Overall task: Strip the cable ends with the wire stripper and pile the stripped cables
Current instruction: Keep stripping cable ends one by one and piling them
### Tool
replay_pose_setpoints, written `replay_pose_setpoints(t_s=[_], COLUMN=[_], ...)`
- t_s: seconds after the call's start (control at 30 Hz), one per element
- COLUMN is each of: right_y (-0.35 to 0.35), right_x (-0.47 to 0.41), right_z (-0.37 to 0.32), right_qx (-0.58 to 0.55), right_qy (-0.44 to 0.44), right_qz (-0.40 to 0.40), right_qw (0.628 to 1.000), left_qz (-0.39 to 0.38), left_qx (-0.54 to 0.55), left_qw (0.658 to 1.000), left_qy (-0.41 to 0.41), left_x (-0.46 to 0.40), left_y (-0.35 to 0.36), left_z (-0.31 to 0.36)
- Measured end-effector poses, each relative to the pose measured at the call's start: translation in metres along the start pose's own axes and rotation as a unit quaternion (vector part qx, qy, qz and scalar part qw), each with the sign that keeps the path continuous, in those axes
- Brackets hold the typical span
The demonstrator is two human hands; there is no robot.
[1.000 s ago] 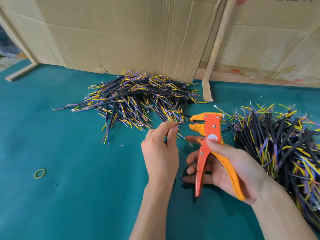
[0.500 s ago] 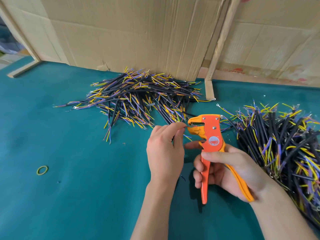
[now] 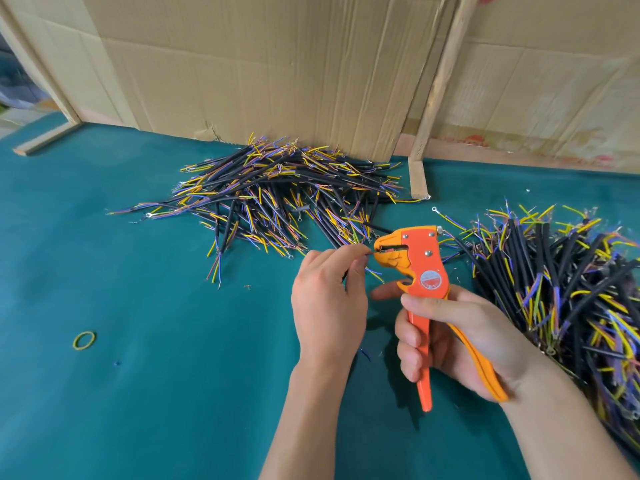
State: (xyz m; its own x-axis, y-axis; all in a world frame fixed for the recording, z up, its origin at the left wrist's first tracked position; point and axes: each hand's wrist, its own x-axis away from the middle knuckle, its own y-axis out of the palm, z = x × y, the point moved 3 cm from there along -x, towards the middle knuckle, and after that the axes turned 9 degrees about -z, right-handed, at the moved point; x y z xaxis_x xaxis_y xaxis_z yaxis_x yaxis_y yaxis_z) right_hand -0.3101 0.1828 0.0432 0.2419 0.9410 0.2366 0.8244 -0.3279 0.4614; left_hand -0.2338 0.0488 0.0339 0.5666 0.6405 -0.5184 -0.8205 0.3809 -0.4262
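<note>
Left hand [image 3: 327, 299] pinches 1 cable [image 3: 360, 251] end, feeding it into the wire stripper [image 3: 420, 271] mouth just beside; right hand [image 3: 457, 337] grips its handles.

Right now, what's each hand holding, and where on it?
Right hand grips the stripper by its two handles. Left hand pinches a wire just short of the end that is fed into the stripper's mouth.

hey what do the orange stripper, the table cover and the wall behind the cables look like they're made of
Wire stripper: orange body and handles look like smooth, slightly glossy plastic, with small silvery rivets. Table cover: teal, matte, probably felt or a soft mat. Back wall: brown corrugated cardboard, creased with torn edges.
</note>
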Motion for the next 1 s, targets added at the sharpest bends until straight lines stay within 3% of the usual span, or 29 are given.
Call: replay_pose_setpoints(t_s=[0.3, 0.53, 0.7, 0.83, 1.0], right_y=[0.0, -0.006, -0.016, -0.014, -0.013], right_x=[-0.007, -0.005, -0.004, 0.001, -0.001], right_z=[0.002, 0.005, 0.003, 0.003, 0.007], right_qx=[-0.01, -0.065, -0.076, -0.095, -0.102], right_qy=[-0.044, -0.039, -0.026, -0.034, -0.01], right_qz=[0.049, 0.004, 0.048, -0.011, -0.01], right_qw=[0.998, 0.997, 0.996, 0.995, 0.995], left_qz=[0.01, 0.026, 0.031, 0.03, 0.024], left_qx=[-0.004, 0.01, 0.01, 0.012, 0.008], left_qw=[1.0, 0.999, 0.999, 0.999, 0.999], left_qy=[0.011, -0.016, -0.022, -0.025, -0.027], left_x=[0.0, -0.001, -0.001, 0.0, -0.001], left_y=[-0.001, -0.004, -0.005, -0.004, -0.005], left_z=[0.003, -0.001, 0.001, 0.001, 0.0])
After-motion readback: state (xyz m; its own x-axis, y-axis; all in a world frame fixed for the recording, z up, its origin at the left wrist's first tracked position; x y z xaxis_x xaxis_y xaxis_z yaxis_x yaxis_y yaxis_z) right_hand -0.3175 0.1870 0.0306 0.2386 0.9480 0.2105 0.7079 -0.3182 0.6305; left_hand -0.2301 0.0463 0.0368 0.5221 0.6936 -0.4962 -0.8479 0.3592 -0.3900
